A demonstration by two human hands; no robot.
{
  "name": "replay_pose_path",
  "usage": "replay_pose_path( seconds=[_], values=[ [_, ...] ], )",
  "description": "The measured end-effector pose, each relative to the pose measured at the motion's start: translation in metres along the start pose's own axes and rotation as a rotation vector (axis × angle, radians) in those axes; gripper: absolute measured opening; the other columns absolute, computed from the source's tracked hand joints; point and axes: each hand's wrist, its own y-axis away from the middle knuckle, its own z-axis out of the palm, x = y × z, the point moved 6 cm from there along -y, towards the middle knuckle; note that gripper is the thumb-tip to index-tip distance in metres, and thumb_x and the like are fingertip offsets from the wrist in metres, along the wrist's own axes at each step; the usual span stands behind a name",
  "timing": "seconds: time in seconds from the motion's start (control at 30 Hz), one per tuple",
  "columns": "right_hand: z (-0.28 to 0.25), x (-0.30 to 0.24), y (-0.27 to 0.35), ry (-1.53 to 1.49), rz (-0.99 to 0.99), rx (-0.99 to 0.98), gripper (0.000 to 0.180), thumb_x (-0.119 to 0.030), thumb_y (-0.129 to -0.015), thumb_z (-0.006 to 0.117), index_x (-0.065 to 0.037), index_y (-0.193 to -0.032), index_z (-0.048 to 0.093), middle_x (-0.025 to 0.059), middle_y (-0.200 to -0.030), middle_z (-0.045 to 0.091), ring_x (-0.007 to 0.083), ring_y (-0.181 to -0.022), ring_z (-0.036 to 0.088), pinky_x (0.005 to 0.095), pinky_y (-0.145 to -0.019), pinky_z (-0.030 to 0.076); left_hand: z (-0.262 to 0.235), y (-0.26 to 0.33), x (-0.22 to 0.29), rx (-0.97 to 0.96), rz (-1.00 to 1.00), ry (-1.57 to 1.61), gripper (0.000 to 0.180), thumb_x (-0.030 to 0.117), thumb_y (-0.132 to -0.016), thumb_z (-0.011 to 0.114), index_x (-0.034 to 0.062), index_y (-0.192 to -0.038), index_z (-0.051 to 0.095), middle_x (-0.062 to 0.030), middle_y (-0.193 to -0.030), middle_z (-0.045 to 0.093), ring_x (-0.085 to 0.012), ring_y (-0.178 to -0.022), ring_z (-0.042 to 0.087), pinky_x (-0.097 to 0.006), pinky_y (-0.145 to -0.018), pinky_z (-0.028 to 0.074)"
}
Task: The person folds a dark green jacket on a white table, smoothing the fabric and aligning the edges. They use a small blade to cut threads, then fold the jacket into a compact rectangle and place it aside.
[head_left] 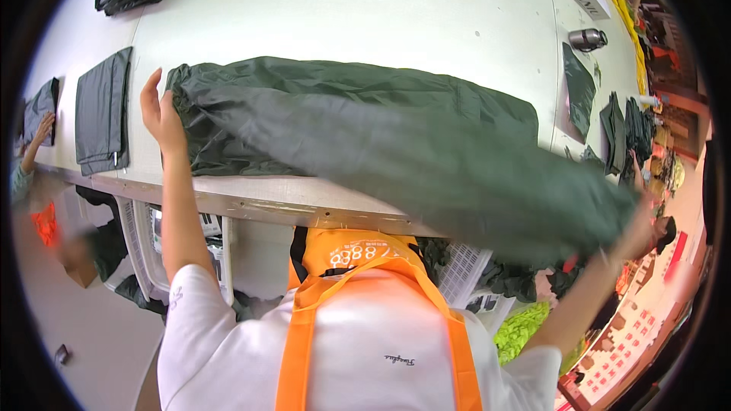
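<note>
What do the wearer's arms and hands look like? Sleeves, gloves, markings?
Left sleeve: short, white, small dark print. Right sleeve: also short, white. Left hand ungloved, no wristband visible. Right hand too blurred for detail.

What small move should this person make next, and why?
Probably lower the right hand and lay the dark green fabric flat on the table: its right end, blurred, is stretched out past the table's front edge, while the left hand is at its other end.
</note>
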Motion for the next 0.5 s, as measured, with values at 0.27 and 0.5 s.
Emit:
replay_pose_path(
  seconds=[0.27,0.5],
  values=[
    [0.303,0.055,0.042,-0.099,-0.03,-0.464,0.06,-0.047,-0.094,0.046,0.007,-0.068,0.055,0.0192,-0.064,0.056,0.0292,-0.061,0.051,0.0413,-0.064,0.043,0.133,0.117,0.08,-0.672,0.281,-0.827,0.078,0.053,-0.067,0.072,0.0254,-0.136,0.047,-0.006,-0.153,0.023,-0.035,-0.141,0.013,-0.062,-0.108,0.01],
    [0.336,0.051,0.076,0.092,0.009,-0.513,0.052,-0.049,-0.094,0.043,0.0,-0.085,0.055,0.0212,-0.081,0.062,0.0389,-0.073,0.057,0.0455,-0.07,0.045,0.129,0.125,0.037,-0.93,0.062,-0.974,0.101,0.049,-0.057,0.081,0.0182,-0.141,0.036,-0.0099,-0.151,0.024,-0.0329,-0.14,0.018,-0.062,-0.107,0.014]
  ],
)
